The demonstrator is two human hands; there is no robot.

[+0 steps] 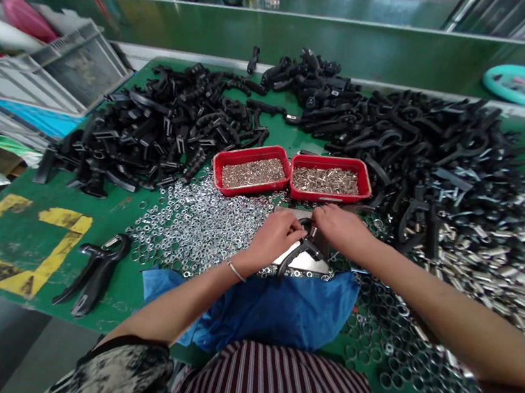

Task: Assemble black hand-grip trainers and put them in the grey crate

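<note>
My left hand point(272, 236) is closed around a black plastic handle part point(301, 251) that rests on a small white block point(305, 261) at the near middle of the green table point(109, 221). My right hand point(339, 227) pinches at the top of the same black part, fingers pressed together on something too small to name. Two red trays of small metal pieces, the left tray point(250, 170) and the right tray point(330, 179), stand just beyond my hands. A blue cloth point(271, 313) lies under my forearms.
Big heaps of black handle parts lie at the left point(156, 124) and the back right point(410, 138). Shiny washers point(191, 226) and metal tubes point(501, 254) cover the table. One assembled black handle point(98, 271) lies near yellow floor-tape markings point(19, 242). Grey crates point(51, 72) stand left.
</note>
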